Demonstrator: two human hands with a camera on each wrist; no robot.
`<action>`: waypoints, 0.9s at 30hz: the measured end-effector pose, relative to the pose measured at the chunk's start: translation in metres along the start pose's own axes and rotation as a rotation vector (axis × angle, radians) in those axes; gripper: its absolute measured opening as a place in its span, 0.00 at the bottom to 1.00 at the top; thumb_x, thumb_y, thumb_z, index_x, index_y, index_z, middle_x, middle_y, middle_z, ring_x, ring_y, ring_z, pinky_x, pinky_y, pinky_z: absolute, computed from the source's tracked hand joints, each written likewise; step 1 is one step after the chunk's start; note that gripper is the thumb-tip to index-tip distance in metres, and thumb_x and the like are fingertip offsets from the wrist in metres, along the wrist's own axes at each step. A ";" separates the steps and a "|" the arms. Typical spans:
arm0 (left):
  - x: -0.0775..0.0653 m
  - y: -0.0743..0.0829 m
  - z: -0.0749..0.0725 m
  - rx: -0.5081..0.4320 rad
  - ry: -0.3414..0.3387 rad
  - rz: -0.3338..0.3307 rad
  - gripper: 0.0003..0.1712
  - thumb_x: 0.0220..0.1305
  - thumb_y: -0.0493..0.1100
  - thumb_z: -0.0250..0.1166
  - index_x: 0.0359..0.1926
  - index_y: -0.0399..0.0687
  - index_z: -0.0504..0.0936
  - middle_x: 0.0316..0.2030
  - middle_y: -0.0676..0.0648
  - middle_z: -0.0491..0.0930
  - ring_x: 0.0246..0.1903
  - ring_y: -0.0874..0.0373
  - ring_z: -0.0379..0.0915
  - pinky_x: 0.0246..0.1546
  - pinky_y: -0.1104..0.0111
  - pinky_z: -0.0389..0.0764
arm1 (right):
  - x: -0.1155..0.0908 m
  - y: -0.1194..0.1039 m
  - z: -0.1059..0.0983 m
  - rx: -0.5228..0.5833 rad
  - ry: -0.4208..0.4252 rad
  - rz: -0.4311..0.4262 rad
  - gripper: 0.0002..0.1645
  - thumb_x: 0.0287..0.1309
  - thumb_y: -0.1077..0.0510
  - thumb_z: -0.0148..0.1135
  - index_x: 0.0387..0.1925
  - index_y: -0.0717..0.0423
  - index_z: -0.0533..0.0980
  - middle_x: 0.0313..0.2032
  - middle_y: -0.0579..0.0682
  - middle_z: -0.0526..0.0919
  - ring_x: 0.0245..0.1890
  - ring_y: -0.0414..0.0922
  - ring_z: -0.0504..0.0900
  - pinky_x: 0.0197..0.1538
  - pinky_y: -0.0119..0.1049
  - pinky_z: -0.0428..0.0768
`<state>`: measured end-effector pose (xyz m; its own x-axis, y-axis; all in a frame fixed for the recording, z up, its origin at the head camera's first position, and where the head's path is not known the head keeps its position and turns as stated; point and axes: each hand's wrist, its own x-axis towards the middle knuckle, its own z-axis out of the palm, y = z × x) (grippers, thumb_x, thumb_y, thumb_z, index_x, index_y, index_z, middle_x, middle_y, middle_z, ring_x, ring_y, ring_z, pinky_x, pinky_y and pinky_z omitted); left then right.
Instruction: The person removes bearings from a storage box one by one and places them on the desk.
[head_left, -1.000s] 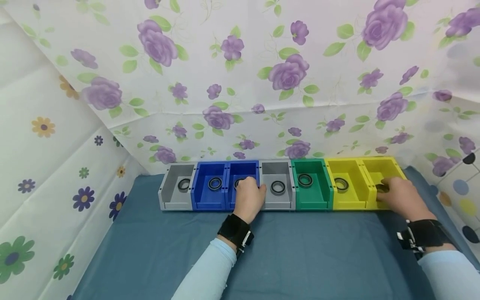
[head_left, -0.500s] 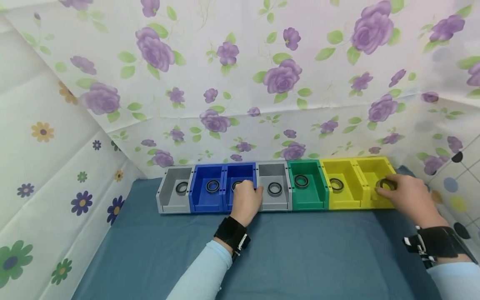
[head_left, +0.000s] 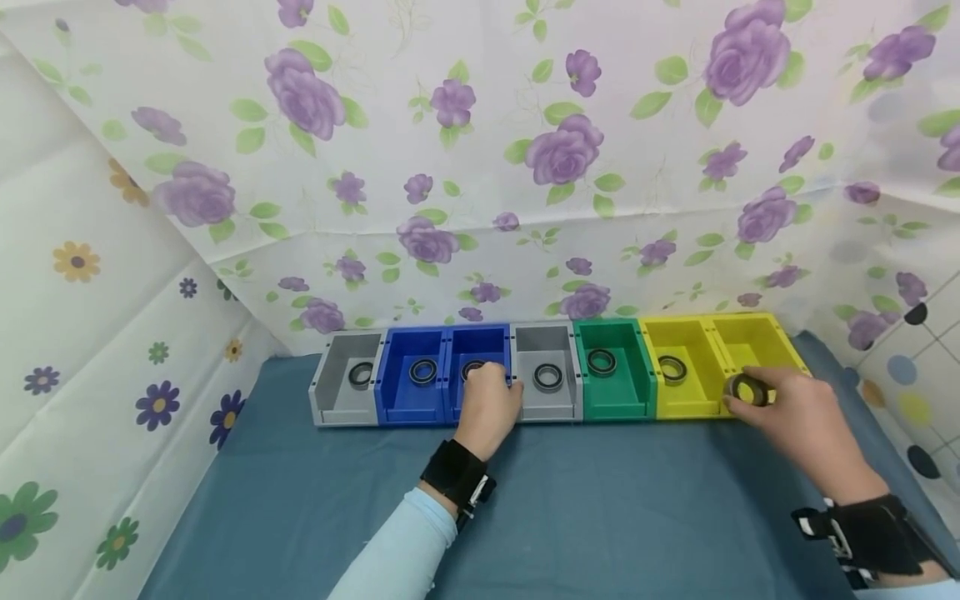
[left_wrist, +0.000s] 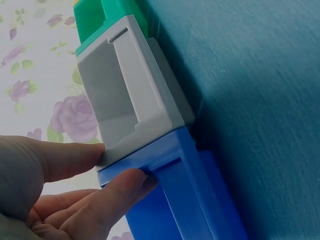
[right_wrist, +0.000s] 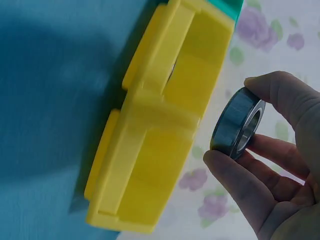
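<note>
My right hand (head_left: 806,425) pinches a ball bearing (right_wrist: 237,122) between thumb and fingers. The bearing is a steel ring, held above the front of the rightmost yellow bin (right_wrist: 150,175). My left hand (head_left: 487,408) is at the right-hand blue bin (head_left: 491,337), pinching the wall where it meets the grey bin (left_wrist: 107,90) beside it. In the left wrist view its thumb touches the grey side and a finger lies inside the blue bin. A bearing (head_left: 472,369) in that blue bin is partly hidden behind the left hand.
The joined row also has a left grey bin (head_left: 347,408), another blue bin (head_left: 412,404), a green bin (head_left: 618,400) and a second yellow bin (head_left: 690,400), each with a bearing. Blue cloth (head_left: 600,517) covers the table; a flowered sheet (head_left: 480,167) hangs behind.
My right hand has lifted the bearing out of the rightmost yellow bin and drawn it toward me and slightly left. The left hand stays at the blue bin's wall.
</note>
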<state>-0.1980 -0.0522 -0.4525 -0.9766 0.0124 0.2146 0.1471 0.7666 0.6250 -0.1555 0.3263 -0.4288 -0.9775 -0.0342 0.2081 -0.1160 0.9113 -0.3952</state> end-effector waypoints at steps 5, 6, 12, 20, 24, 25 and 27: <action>0.001 -0.003 -0.001 -0.025 -0.006 0.012 0.22 0.60 0.43 0.63 0.12 0.49 0.66 0.12 0.56 0.54 0.09 0.65 0.53 0.09 0.72 0.56 | -0.007 -0.012 0.010 0.021 0.008 -0.054 0.35 0.43 0.44 0.72 0.49 0.63 0.77 0.39 0.61 0.79 0.34 0.51 0.79 0.28 0.40 0.78; 0.001 -0.003 -0.001 -0.034 -0.009 0.012 0.22 0.60 0.43 0.63 0.12 0.49 0.66 0.12 0.56 0.53 0.09 0.65 0.52 0.08 0.72 0.55 | -0.008 -0.013 0.013 0.025 0.006 -0.061 0.34 0.43 0.45 0.72 0.48 0.63 0.77 0.39 0.61 0.80 0.35 0.51 0.79 0.28 0.40 0.78; -0.001 -0.004 0.000 -0.056 -0.030 -0.002 0.18 0.61 0.44 0.63 0.16 0.47 0.72 0.12 0.57 0.55 0.09 0.65 0.54 0.08 0.73 0.55 | -0.017 -0.014 0.030 0.029 -0.069 -0.035 0.35 0.39 0.46 0.74 0.47 0.63 0.77 0.39 0.61 0.79 0.34 0.52 0.79 0.28 0.40 0.78; -0.003 -0.006 0.001 -0.049 -0.024 0.009 0.15 0.61 0.44 0.63 0.19 0.47 0.74 0.12 0.56 0.58 0.08 0.65 0.56 0.07 0.72 0.56 | -0.022 -0.010 0.045 0.028 -0.166 0.015 0.28 0.39 0.47 0.74 0.42 0.57 0.78 0.34 0.52 0.80 0.29 0.44 0.77 0.27 0.40 0.75; -0.002 -0.007 0.001 -0.037 -0.018 0.018 0.12 0.61 0.45 0.63 0.23 0.45 0.78 0.13 0.55 0.62 0.09 0.66 0.58 0.07 0.72 0.58 | -0.023 -0.005 0.053 0.037 -0.219 0.049 0.24 0.38 0.47 0.74 0.37 0.55 0.78 0.29 0.47 0.78 0.26 0.41 0.74 0.26 0.39 0.73; -0.002 -0.006 0.002 -0.035 -0.016 0.019 0.11 0.61 0.45 0.63 0.24 0.45 0.78 0.13 0.55 0.64 0.09 0.66 0.58 0.07 0.72 0.58 | -0.023 -0.004 0.054 0.040 -0.231 0.055 0.25 0.38 0.47 0.75 0.37 0.55 0.78 0.29 0.47 0.78 0.26 0.42 0.75 0.26 0.39 0.73; -0.002 -0.006 0.002 -0.030 -0.018 0.018 0.11 0.60 0.45 0.64 0.25 0.45 0.79 0.14 0.55 0.65 0.10 0.66 0.59 0.08 0.72 0.59 | -0.025 0.000 0.058 0.034 -0.246 0.064 0.26 0.37 0.46 0.75 0.37 0.56 0.79 0.29 0.47 0.78 0.27 0.43 0.76 0.26 0.40 0.74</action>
<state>-0.1977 -0.0560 -0.4582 -0.9764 0.0378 0.2126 0.1690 0.7468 0.6432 -0.1415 0.3031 -0.4855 -0.9960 -0.0795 -0.0406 -0.0543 0.9006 -0.4313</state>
